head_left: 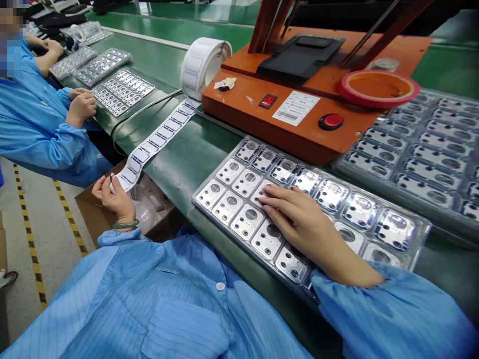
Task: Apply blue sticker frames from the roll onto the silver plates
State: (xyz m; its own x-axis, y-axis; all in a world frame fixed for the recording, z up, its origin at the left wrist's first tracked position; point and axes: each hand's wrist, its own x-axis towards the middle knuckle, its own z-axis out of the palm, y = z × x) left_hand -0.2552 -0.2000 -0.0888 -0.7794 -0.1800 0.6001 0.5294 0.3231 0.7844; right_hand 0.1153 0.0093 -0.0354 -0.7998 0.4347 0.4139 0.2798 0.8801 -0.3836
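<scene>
Left hand (117, 199) pinches the label strip (160, 135) by its end, just off the surface (175, 172); my right hand (305, 219) lies open over metal plates (246, 222) in the tray (422, 233) on the surface. Best I press lightly, keep strip untwisted.

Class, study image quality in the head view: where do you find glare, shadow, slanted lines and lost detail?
Head view: white glare on the metal plates around the right hand; head view: deep shadow below the near edge of the green workbench; head view: workbench running aslant, probably camera tilt; head view: co-worker's head pixelated at upper left.
</scene>
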